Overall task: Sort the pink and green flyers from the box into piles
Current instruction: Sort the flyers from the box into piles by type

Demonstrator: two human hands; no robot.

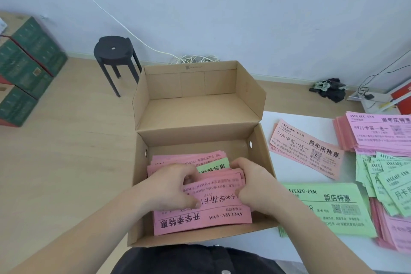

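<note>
**Entry: mixed gym flyers, sorting under way**

**Risks.**
- One green flyer (pixel 213 167) lies sandwiched among the pink flyers (pixel 200 216) in the box. A bundle lifted whole would likely carry it into a pink pile.
- The sheets are thin and skewed, so a slack grip could let them fan out or slide back.
- On the table (pixel 289 162) the loose green flyers (pixel 389 176) overlap a pink stack (pixel 395 231). Anything dropped there could blend the colours.

**Hands.**
- Left hand (pixel 175 187): fingers curled over the near pink flyers, thumb pressed on the top sheet.
- Right hand (pixel 251 184): fingers curled round the right edge of the same bundle.
- Both grip pink flyers inside the box.

**Containers.** Cardboard box (pixel 195 237), lid folded back, at the table's left edge. It holds a skewed heap of pink flyers, with the single green one showing near the middle. The depth of the heap cannot be told.

**Already out, right of the box.**
- A single pink flyer (pixel 307 151)
- A pink pile (pixel 378 135) at the far edge
- A flat green pile (pixel 329 207) just beside the box wall

**Floor beyond.** A black stool (pixel 113 51)
</note>
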